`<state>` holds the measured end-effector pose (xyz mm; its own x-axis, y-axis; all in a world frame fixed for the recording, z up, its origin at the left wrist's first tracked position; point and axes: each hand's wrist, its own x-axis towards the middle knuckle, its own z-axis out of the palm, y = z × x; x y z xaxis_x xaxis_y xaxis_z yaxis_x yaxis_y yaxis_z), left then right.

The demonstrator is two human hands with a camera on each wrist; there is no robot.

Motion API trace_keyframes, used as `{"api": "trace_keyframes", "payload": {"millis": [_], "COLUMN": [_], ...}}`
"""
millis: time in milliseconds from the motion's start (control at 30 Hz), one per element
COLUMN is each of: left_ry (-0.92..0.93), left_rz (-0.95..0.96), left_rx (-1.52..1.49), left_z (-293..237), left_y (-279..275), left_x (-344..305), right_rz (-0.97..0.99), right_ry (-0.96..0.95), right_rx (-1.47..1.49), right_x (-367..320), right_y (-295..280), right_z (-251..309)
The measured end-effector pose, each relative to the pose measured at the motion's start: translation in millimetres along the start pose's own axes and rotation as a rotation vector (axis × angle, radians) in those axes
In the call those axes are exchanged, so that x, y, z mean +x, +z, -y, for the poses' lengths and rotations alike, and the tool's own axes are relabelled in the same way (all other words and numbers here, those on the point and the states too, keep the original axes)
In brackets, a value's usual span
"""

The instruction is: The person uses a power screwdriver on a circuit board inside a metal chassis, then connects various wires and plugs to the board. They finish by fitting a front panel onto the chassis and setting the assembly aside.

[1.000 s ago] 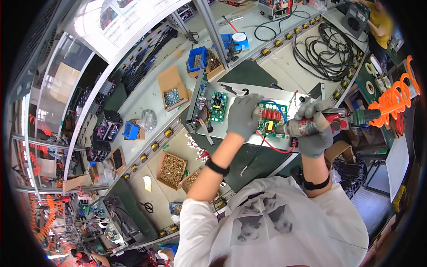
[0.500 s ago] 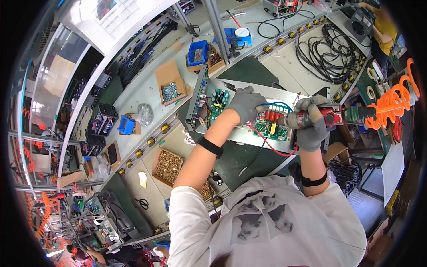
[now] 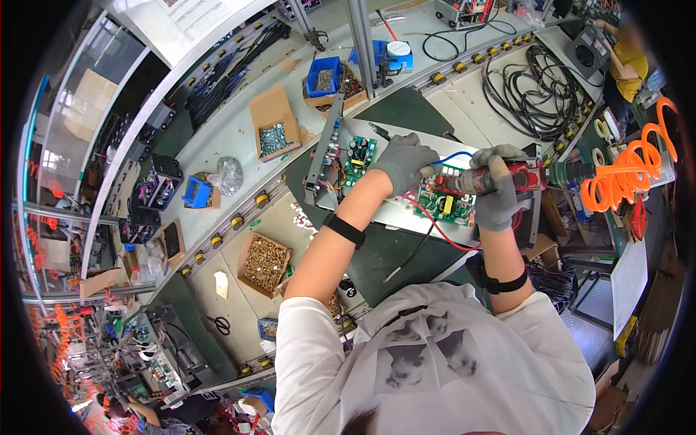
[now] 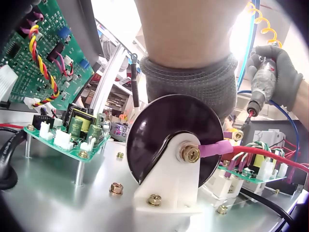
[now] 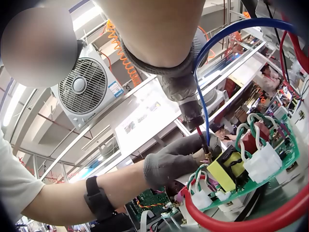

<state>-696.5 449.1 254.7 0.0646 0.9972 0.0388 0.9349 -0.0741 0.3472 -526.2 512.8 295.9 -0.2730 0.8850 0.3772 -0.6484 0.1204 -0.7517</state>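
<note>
My gloved left hand [image 3: 402, 163] is over the middle of the metal chassis plate [image 4: 91, 208], its fingers pinching the end of a blue wire [image 3: 455, 155]. In the right wrist view, the screwdriver's bit points down right at those fingertips. My gloved right hand [image 3: 499, 199] grips the pneumatic screwdriver [image 3: 528, 176], held over a green circuit board [image 3: 453, 209] with red and yellow parts. Below the left wrist stands a round black coil [image 4: 147, 130] on a white bracket, with a red wire [image 4: 260, 152] bolted to it. The wire's very end is hidden by fingers.
A second circuit board [image 4: 72, 142] stands on posts at the plate's left. An orange coiled hose [image 3: 623, 177] trails from the screwdriver. Boxes of screws [image 3: 274, 138] and brass fittings [image 3: 264, 264] stand to the left. Coiled black cables [image 3: 536, 101] lie behind; a person [image 3: 629, 65] is at far right.
My left hand has drawn back left from the circuit board, its fingers now bent at the blue wire. The screwdriver has risen from the board's near right side toward that wire.
</note>
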Motion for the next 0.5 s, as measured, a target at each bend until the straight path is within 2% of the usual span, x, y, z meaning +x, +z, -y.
{"api": "trace_keyframes", "payload": {"millis": [167,233,500], "left_ry": [0.033,0.032,0.035], "left_rz": [-0.074,-0.071,-0.07], "left_rx": [-0.021,-0.01,-0.021], "left_z": [2.4,2.5,1.2], "left_y": [3.6,3.4,1.7], "left_x": [-1.6,-1.5,-2.2], "right_rz": [-0.044,-0.128,-0.162], "right_ry": [0.016,0.048,0.074], "right_rx": [-0.029,-0.042,-0.068], "right_x": [4.2,5.9,8.1], "right_y": [2.8,2.6,4.3], "right_z": [5.9,6.0,-0.4]}}
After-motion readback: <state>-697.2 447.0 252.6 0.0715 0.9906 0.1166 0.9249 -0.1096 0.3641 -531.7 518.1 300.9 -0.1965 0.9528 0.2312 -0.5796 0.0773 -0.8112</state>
